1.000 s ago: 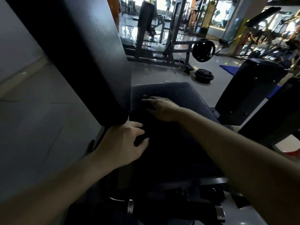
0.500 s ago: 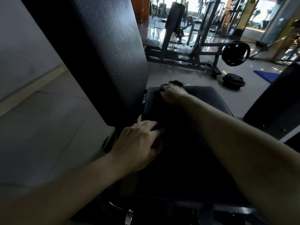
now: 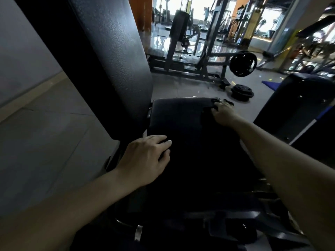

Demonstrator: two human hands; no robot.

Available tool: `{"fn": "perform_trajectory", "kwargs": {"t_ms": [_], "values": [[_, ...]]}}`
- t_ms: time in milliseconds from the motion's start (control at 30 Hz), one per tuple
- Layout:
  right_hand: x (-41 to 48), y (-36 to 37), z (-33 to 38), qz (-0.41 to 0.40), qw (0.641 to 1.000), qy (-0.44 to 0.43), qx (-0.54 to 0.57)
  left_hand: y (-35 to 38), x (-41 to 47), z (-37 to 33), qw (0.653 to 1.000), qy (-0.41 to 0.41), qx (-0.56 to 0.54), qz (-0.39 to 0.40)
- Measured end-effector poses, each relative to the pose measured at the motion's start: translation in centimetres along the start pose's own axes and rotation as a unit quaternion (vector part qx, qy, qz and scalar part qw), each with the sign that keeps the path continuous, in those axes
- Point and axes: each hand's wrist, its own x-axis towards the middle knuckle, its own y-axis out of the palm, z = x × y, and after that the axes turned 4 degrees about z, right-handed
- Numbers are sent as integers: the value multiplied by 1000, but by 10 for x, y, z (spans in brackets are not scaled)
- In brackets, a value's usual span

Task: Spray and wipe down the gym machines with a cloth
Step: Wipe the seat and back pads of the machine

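Black padded seat (image 3: 181, 120) of a gym machine fills the centre. At the seat's far right corner, the right hand (image 3: 223, 114) curls its fingers over a dark cloth (image 3: 227, 102), holding it against the pad. On the seat's near left edge, the left hand (image 3: 145, 158) rests flat, fingers relaxed. A tall backrest (image 3: 117, 51) rises left of the seat.

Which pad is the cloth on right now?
The flat seat pad: the right hand holds the cloth at its far right corner. The tilted back pad has no cloth on it.
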Motion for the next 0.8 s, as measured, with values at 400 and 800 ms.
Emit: {"fn": "perform_trajectory", "kwargs": {"t_ms": [400,800], "values": [[-162,20,45,-54,996,15,-66,2,-3,10,999,28,-14,9],[-271,42,111,-79,995,-25,-57,4,-5,17,998,43,-45,-7]]}}
